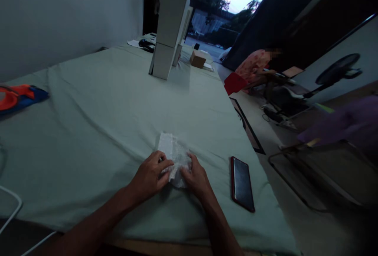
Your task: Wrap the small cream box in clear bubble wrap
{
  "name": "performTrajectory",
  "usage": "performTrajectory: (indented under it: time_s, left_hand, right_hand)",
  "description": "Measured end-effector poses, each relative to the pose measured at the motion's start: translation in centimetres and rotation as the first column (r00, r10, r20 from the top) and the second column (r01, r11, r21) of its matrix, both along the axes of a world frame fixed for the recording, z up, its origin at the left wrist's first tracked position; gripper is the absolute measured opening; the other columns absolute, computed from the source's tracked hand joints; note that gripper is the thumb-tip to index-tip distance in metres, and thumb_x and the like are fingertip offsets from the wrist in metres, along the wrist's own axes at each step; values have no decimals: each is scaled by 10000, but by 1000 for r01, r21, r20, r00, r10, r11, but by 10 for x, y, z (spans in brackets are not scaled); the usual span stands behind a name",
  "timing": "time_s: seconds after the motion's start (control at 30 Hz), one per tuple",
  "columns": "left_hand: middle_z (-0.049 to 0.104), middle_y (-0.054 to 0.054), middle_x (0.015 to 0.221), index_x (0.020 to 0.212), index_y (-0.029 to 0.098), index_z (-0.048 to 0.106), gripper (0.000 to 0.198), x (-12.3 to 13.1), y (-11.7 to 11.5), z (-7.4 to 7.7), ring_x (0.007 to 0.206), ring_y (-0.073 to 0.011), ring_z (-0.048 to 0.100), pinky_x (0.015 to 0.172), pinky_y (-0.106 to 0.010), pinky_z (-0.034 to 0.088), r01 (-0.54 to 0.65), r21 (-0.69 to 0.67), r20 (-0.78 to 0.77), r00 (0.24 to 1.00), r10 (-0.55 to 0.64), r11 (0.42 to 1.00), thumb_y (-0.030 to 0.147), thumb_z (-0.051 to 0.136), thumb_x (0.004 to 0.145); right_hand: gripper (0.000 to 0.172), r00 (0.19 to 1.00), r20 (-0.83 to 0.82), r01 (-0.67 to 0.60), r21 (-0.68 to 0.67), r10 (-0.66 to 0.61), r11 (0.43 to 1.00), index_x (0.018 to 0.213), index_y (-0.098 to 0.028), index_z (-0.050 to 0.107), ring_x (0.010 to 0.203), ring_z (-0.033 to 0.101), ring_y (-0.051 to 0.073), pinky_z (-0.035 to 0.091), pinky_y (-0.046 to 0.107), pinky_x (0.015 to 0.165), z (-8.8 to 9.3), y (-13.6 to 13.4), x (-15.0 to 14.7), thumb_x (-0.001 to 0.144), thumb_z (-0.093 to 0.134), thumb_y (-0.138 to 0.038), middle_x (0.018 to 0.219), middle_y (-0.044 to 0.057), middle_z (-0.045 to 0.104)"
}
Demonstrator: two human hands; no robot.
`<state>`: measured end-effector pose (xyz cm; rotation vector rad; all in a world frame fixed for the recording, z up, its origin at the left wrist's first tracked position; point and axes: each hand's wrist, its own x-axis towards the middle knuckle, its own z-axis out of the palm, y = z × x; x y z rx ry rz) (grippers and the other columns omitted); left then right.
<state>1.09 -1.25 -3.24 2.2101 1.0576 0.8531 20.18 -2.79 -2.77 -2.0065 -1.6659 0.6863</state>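
A small whitish crinkled packet (174,153), like plastic wrap or a wipe pack, lies on the pale green cloth of the table (103,106) near its front edge. My left hand (151,175) grips the packet's near left side with curled fingers. My right hand (197,177) pinches its near right side. Both hands rest on the cloth, close together, with the packet between them.
A dark phone in a red case (242,183) lies right of my hands. Tall white boxes (169,31) stand at the far middle, with a small brown box (197,59) beyond. An orange and blue object (17,96) lies far left. A person (254,67) sits at right, near a fan (336,71).
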Motion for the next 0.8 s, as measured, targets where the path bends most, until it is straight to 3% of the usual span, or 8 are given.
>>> performTrajectory:
  time_s: [0.13,0.27,0.43,0.53,0.63,0.7,0.8]
  left_hand:
    - [536,-64,998,1069,216,650,267,0,0,1,909,-192,541,819,-317,475,9,27,-47,999,-8,1000,148,537,838]
    - [529,-65,990,1079,209,640,263,1,0,2,892,-191,532,814,-317,471,18,50,-90,996,-14,999,146,530,849]
    - [528,-75,1036,1170,240,593,339,2,-1,7,924,-210,526,841,-351,469,58,112,-247,969,-29,992,113,488,873]
    - [531,-74,1063,1172,275,593,373,2,-2,13,947,-232,521,840,-374,468,98,127,-358,933,-46,987,94,511,857]
    - [544,-68,1033,1172,289,598,364,3,-1,20,916,-236,529,804,-375,473,117,124,-417,907,-55,985,113,526,862]
    - [548,-68,1016,1169,285,603,352,4,-1,22,897,-234,537,792,-375,476,115,127,-435,899,-49,985,120,515,871]
    - [547,-73,1009,1117,269,624,298,6,0,21,891,-234,548,793,-380,482,112,122,-442,896,-47,986,135,506,879]
  right_hand:
    - [614,998,-56,23,9,-23,1000,1319,-102,467,780,638,240,478,333,709,1,1,-2,768,567,-354,879,78,684]
    - [585,996,-89,-20,53,25,998,1336,-134,443,839,647,231,479,318,743,-4,2,-4,786,555,-297,966,83,698]
    - [619,994,105,-21,39,17,999,1386,-132,407,879,648,260,459,322,752,-12,3,-10,789,540,-231,990,113,707]
    - [645,992,129,-12,15,10,1000,1400,-95,397,832,645,260,453,320,727,-15,3,-10,782,533,-223,920,110,705]
    - [636,999,-6,40,72,-40,997,1375,-91,420,791,624,235,458,316,726,-16,4,-9,769,538,-244,883,83,689]
    - [615,975,-212,81,85,-61,993,1340,-85,439,732,605,213,465,307,690,-14,5,-8,769,546,-287,822,57,668]
    - [604,829,-553,115,20,-85,993,1300,-97,443,641,583,178,461,276,603,-8,5,-10,761,579,-336,717,4,621]
